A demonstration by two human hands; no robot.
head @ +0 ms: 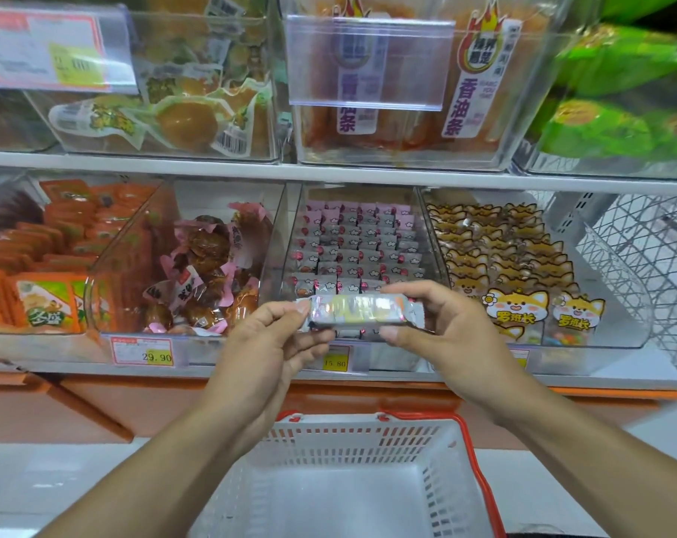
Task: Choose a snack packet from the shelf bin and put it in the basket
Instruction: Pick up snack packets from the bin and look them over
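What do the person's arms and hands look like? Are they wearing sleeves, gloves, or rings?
Both forearms are bare as far as the picture shows, with no sleeves in view. The left hand and the right hand are bare too: no gloves, and no rings, watch or bracelet that can be seen. The fingernails look short and plain, without polish.

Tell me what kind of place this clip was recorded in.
Most likely a shop's snack aisle: clear shelf bins full of wrapped snacks, price tags on the shelf edge, and a shopping basket below.
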